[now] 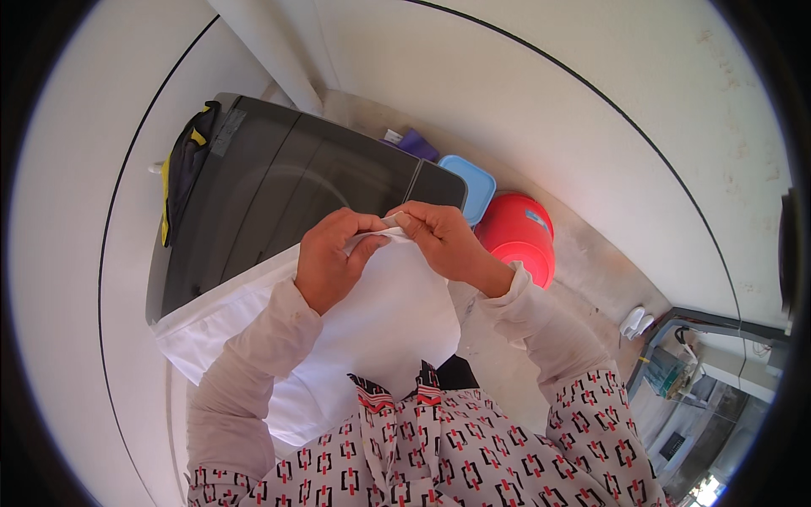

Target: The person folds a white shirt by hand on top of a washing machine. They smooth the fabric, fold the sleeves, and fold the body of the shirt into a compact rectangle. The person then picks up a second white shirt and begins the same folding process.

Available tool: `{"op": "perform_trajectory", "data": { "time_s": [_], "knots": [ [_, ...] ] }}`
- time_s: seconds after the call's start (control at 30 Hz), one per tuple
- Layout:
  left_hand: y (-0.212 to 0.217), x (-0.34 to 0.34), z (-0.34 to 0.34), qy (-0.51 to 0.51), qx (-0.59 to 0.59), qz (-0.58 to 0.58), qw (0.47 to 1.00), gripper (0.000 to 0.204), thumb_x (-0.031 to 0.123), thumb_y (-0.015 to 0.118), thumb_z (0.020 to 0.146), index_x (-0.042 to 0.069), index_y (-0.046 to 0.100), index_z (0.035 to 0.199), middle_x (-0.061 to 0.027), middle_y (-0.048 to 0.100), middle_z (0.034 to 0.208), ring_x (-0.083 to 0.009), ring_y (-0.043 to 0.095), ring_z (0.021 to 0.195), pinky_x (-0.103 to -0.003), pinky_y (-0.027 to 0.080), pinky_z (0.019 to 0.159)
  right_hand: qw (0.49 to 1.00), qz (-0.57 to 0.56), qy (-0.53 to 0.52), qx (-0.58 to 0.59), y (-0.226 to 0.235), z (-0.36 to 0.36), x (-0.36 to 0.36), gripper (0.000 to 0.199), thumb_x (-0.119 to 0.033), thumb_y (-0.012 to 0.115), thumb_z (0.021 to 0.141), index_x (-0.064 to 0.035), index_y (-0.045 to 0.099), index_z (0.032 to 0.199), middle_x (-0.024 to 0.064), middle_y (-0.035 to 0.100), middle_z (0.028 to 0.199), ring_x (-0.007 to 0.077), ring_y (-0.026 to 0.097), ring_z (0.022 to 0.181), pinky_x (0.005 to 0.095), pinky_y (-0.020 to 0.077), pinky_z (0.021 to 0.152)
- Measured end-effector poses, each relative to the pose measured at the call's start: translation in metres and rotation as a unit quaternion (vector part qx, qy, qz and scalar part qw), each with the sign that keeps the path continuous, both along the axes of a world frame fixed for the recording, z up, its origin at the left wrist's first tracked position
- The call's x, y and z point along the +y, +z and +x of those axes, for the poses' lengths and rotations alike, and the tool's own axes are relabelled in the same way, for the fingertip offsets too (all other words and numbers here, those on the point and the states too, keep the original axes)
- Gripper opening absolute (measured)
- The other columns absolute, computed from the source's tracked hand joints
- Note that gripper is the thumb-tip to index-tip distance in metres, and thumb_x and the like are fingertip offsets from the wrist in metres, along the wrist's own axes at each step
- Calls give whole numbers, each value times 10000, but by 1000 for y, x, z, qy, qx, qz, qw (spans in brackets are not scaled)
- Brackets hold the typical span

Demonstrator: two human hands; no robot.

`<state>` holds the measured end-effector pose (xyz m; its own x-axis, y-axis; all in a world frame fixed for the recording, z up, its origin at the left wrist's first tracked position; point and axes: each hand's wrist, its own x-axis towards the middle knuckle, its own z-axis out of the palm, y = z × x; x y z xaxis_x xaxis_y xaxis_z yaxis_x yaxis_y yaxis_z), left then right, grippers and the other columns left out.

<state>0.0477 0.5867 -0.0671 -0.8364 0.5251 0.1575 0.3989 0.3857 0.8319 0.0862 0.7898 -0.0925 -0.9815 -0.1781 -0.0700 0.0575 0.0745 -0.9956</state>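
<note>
1. While the white cloth (372,313) is held up at mid-frame, its top edge is pinched by both hands – the left hand (329,258) is closed on the edge with thumb and fingers curled over it, and the right hand (439,241) is closed on the same edge just beside it, the fingertips nearly touching.
2. The rest of the cloth is seen hanging down and spreading toward the lower left of the frame, over the near edge of the dark washing machine (279,186), which fills the upper left.
3. A dark garment with yellow trim (182,169) is draped over the machine's far left corner.
4. To the right of centre, a red bucket (519,237) and a blue tub (473,186) are set on the floor, well apart from the cloth.
5. As a judgement – the edge would be handled best if the pinch were kept firm and the hands drawn apart along the hem, so that the fabric is kept taut and off the floor.
</note>
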Motion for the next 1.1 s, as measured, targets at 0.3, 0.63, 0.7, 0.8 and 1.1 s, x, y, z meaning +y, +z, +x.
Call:
{"op": "perform_trajectory", "data": {
  "time_s": [0.3,0.63,0.7,0.8,1.1],
  "knots": [
    [15,4,8,14,-81,38,996,235,-25,740,860,27,641,1067,-73,685,914,-151,672,857,-277,536,774,997,3,-54,59,14,26,-21,134,-110,598,1005,-16,681,1052,33,633,777,86,532,712,260,449,649],
    [75,-182,41,140,199,-104,964,515,193,898,711,119,595,1120,-101,611,1149,-283,611,932,-381,516,817,948,82,3,308,126,-11,-17,259,179,546,830,2,679,966,34,612,772,101,491,667,198,403,632],
    [77,-219,64,160,298,-171,925,439,189,895,713,129,625,1055,-92,602,1145,-277,594,957,-386,494,836,902,115,3,416,153,-8,-20,187,144,603,860,6,678,962,43,637,790,108,510,656,211,395,607],
    [66,-257,96,201,278,-183,921,323,196,876,732,147,676,981,-53,588,1103,-271,566,989,-398,455,862,873,177,-11,454,176,2,-13,100,55,655,910,19,662,1003,69,676,886,145,598,754,236,462,705],
    [31,-337,135,224,176,-186,940,226,310,814,810,140,697,901,-41,653,932,-274,564,983,-378,432,856,892,226,-199,337,161,41,58,171,-165,604,1031,-23,656,1112,7,632,991,88,547,903,238,452,835]
  ]
}}
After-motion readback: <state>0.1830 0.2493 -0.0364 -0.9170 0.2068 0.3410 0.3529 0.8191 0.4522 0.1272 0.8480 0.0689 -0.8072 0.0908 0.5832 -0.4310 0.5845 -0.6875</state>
